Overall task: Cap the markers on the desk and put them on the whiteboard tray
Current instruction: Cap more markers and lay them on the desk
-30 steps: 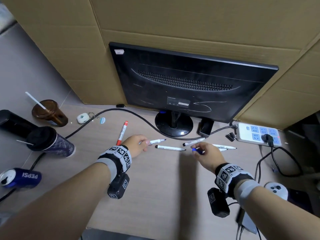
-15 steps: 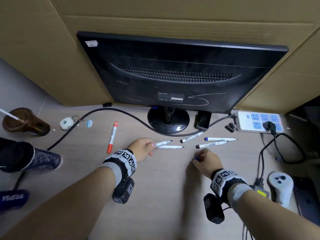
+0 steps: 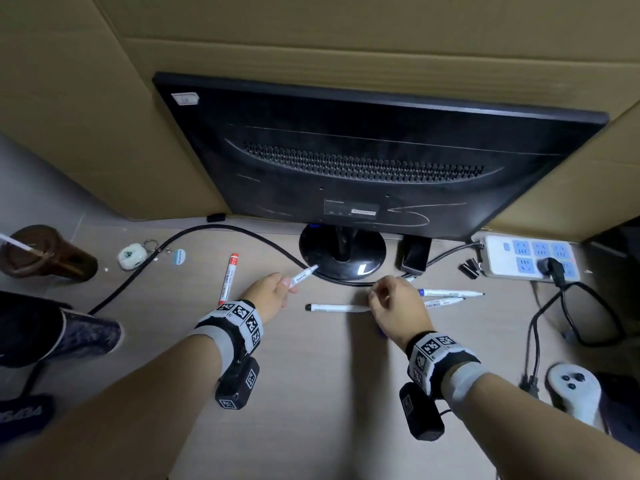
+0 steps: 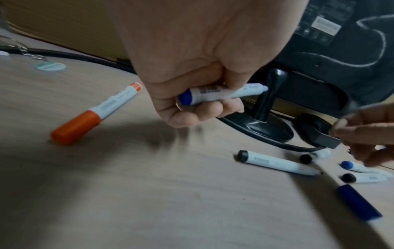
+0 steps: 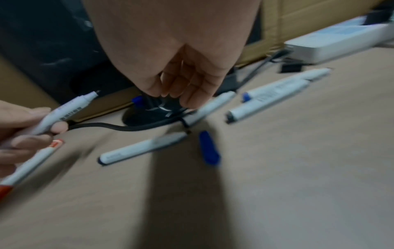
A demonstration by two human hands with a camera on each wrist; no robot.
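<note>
The left hand (image 4: 198, 70) grips an uncapped whiteboard marker (image 4: 221, 93) with a blue end plug. The fingers curl round the rear half of the barrel, and the bare nib points toward the monitor stand (image 3: 343, 254). The marker is judged light, rigid and smooth, so a pinch at mid-barrel gives control. The nib end must stay free of the fingers, since it can smear ink.

The right hand (image 3: 394, 306) hovers palm-down over the counter (image 3: 311, 393), fingers loosely curled and close together. It holds nothing that the wrist view shows. A loose blue cap (image 5: 210, 148) lies on the counter just beneath this hand. The cap is judged small, light and apt to roll or skid, so it is best pinched across its sides with the open mouth facing the nib.

Four more uncapped markers lie on the counter near the right hand: one black-ended marker (image 3: 339, 308) between the hands, and three further right, one of them blue-ended (image 3: 450, 292). A capped red marker (image 3: 228, 278) lies left of the left hand. The whiteboard tray is not in view.

Both forearms extend forward, wrists raised off the counter.
</note>
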